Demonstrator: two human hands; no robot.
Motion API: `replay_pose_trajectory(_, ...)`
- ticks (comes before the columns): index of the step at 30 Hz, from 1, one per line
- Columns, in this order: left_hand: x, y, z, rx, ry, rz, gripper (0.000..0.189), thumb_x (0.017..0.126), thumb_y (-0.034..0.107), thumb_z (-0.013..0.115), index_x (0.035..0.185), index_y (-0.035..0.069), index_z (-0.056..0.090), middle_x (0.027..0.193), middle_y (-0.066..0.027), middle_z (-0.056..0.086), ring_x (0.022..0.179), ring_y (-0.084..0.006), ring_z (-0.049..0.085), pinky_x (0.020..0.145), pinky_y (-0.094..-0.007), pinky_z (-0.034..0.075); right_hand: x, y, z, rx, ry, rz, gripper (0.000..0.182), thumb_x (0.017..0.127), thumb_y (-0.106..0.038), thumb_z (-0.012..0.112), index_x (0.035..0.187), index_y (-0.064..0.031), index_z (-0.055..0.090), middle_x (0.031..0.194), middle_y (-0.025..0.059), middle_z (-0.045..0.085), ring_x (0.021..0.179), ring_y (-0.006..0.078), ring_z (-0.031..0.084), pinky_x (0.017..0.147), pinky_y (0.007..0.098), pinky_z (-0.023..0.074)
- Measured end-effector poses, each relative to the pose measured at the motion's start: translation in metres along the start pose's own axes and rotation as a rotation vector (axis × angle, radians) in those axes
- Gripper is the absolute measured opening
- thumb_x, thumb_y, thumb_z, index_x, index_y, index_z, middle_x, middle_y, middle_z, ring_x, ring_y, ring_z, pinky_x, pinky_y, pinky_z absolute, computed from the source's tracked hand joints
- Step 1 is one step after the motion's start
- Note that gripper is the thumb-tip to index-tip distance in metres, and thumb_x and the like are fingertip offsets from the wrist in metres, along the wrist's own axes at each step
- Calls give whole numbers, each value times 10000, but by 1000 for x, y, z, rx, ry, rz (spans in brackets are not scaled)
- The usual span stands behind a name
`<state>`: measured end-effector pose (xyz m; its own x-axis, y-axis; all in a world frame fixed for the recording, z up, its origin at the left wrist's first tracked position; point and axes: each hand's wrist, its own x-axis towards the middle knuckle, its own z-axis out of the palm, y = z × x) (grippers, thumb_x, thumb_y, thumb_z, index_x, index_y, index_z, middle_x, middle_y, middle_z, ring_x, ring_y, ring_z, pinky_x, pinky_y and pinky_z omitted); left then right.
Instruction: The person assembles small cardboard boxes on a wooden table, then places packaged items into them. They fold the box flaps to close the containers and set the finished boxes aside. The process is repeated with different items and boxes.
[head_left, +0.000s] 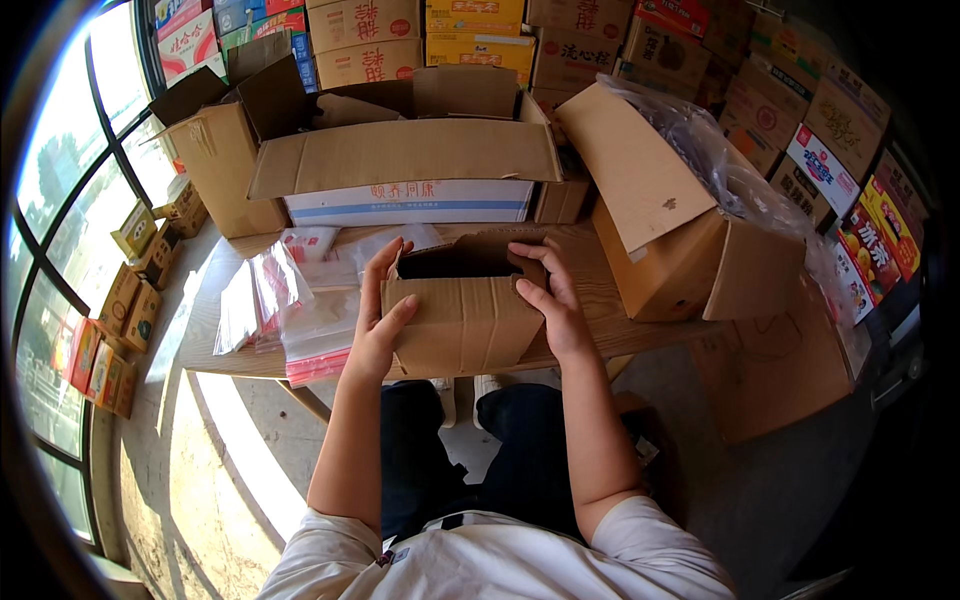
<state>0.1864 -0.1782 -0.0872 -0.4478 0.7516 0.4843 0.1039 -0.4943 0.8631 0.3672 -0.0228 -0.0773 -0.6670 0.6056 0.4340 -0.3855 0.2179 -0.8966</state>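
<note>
Between my two hands is a small brown cardboard box (465, 322), held at the front edge of the wooden table. Its top is open and its inside looks dark. My left hand (382, 315) grips the box's left end, thumb on the front face and fingers at the back. At the other end, my right hand (551, 300) holds the right side near a notched cut in the rim. Clear zip bags with red seals (319, 345) lie just left of the box. Beside them, shiny clear packets (262, 296) are spread on the table. The bottom of the box is hidden.
A large open carton (409, 206) with a white, blue-striped front stands behind. At left is a tall open carton (225, 169). A tilted carton (645, 225) with plastic film (712, 142) occupies the right. Stacked cartons (367, 60) line the back, and flattened cardboard (772, 367) lies lower right.
</note>
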Motion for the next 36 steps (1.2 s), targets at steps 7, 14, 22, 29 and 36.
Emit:
replay_pose_trajectory(7, 0, -2, -2, 27, -8, 18, 693, 840, 224, 609, 1454, 67, 330, 1471, -155, 373, 1376, -254, 320, 1137, -373, 202, 2, 9, -6, -122, -18, -10, 352, 866, -165, 630, 1196, -53, 582, 1306, 74, 400, 1282, 194, 374, 1070, 336, 305)
replay_pose_trajectory(14, 1, 0, -2, 134, 5, 41, 684, 831, 270, 595, 1438, 63, 357, 1443, -160, 409, 1366, -264, 331, 1137, -384, 194, 0, 6, 6, 3, 100, -122, 697, 807, -125, 636, 1414, -107, 294, 1335, 65, 433, 1179, 191, 441, 1017, 330, 349)
replay_pose_trajectory(22, 2, -8, -4, 108, 9, 65, 591, 841, 257, 605, 1362, 46, 424, 1433, -150, 412, 1351, -264, 351, 1136, -391, 203, 4, 11, -6, -231, 18, -179, 272, 825, -160, 638, 1057, -37, 563, 1272, 121, 479, 1233, 244, 432, 1071, 375, 289)
replay_pose_trajectory(29, 6, -16, -8, 205, -15, 172, 477, 859, 276, 590, 1247, 4, 533, 1441, -178, 400, 1343, -294, 373, 1123, -401, 233, 2, 13, -5, -225, 43, -160, 237, 838, -215, 633, 985, -31, 607, 1376, 130, 445, 1288, 266, 410, 1091, 411, 261)
replay_pose_trajectory(36, 2, -8, 1, 298, 5, 138, 486, 875, 347, 529, 1198, -15, 557, 1473, -196, 362, 1338, -303, 390, 1106, -415, 263, -4, 8, -4, -215, 20, -147, 282, 817, -219, 583, 1002, -9, 617, 1469, 137, 384, 1335, 273, 384, 1126, 431, 218)
